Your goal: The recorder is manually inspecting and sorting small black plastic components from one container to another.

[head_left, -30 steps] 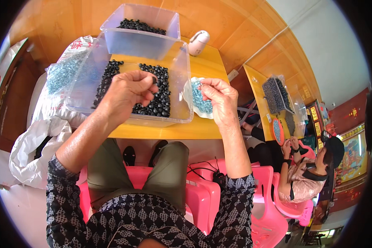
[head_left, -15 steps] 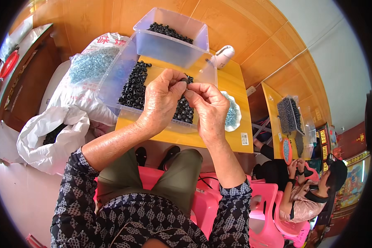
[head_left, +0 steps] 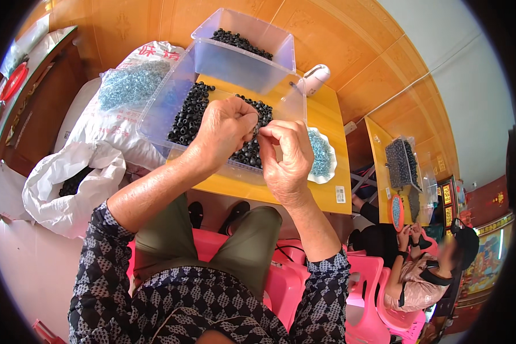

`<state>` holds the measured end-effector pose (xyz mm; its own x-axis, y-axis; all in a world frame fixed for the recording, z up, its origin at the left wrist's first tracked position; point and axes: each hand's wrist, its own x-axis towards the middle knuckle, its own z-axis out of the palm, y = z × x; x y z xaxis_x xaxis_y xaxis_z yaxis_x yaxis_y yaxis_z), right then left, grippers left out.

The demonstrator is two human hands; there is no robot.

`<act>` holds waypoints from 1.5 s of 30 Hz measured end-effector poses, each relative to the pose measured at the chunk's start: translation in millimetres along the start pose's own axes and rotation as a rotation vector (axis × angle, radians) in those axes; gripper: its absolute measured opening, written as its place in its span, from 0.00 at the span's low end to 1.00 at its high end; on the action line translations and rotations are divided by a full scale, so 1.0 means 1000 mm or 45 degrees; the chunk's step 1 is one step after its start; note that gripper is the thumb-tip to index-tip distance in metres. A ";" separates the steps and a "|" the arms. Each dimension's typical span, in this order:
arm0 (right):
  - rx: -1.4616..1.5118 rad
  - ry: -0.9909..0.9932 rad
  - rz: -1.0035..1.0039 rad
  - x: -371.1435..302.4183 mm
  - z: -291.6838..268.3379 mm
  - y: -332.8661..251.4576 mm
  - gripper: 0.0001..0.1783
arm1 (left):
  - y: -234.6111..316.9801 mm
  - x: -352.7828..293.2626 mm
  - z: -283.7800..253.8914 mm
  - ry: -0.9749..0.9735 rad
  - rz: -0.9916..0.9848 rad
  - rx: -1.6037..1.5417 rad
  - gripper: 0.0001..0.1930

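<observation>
Over a clear plastic bin (head_left: 155,117) on the yellow table, my two hands meet with their fingertips nearly touching. My left hand (head_left: 226,131) is closed in a pinch, thumb against the curled fingers. My right hand (head_left: 286,157) pinches thumb to forefinger just beside it. Whatever sits between the fingertips is too small and covered to name. Below my hands, small round black parts with holes (head_left: 189,117) form two heaps in the bin. Right of my right hand stands a white scalloped dish (head_left: 328,175) of small clear bluish pieces (head_left: 320,153).
Behind, a second clear bin (head_left: 243,60) holds more black parts, near a white rounded device (head_left: 315,77). At left, a bag of clear pieces (head_left: 133,86) lies on a white sack (head_left: 106,135); an open white bag (head_left: 46,195) stands lower. A co-worker (head_left: 421,275) sits at right.
A round black part showed at my left fingertips before; now it cannot be seen there. My right hand has shifted slightly left and down. The view has moved a little.
</observation>
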<state>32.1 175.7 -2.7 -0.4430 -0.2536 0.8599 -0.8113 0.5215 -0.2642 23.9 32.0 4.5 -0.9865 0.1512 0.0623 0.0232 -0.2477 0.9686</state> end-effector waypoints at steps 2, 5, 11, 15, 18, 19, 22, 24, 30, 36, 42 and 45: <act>-0.079 -0.071 -0.057 -0.001 -0.001 0.002 0.15 | 0.004 0.001 -0.004 -0.016 -0.047 0.007 0.07; -0.091 -0.108 -0.010 -0.002 -0.002 0.006 0.12 | 0.009 0.006 -0.010 -0.069 -0.111 0.000 0.07; 0.572 -0.164 0.943 0.001 -0.010 0.004 0.05 | -0.003 0.025 -0.024 -0.040 -0.012 0.426 0.06; 0.718 -0.159 1.021 0.004 -0.014 0.004 0.05 | -0.012 0.024 -0.036 -0.099 0.184 0.500 0.06; 0.790 -0.154 1.081 0.004 -0.014 -0.001 0.06 | -0.009 0.018 -0.035 -0.193 0.188 0.286 0.05; 0.810 -0.142 1.058 0.005 -0.013 -0.004 0.06 | -0.004 0.012 -0.034 -0.252 0.039 0.059 0.05; 0.849 -0.098 1.016 0.009 -0.011 -0.017 0.06 | 0.003 -0.003 -0.028 -0.243 -0.131 -0.179 0.05; 0.868 -0.070 0.998 0.010 -0.012 -0.021 0.06 | 0.001 -0.008 -0.028 -0.245 -0.150 -0.273 0.06; 0.873 -0.013 0.905 0.010 -0.019 -0.036 0.06 | 0.002 -0.019 -0.023 -0.281 -0.243 -0.539 0.09; 0.567 -0.050 0.692 0.006 -0.018 -0.038 0.05 | 0.002 -0.030 -0.014 -0.197 -0.198 -0.533 0.08; 0.513 -0.064 0.582 0.000 -0.018 -0.037 0.06 | -0.009 -0.036 -0.014 -0.145 -0.188 -0.507 0.07; 0.365 -0.045 0.469 -0.002 -0.019 -0.038 0.08 | -0.009 -0.040 -0.007 -0.165 -0.193 -0.641 0.06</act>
<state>70.9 171.8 13.3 -0.7301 -0.1240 0.6720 -0.6679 0.3368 -0.6637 62.4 21.0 -8.6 -0.9440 0.3297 -0.0090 -0.2295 -0.6371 0.7358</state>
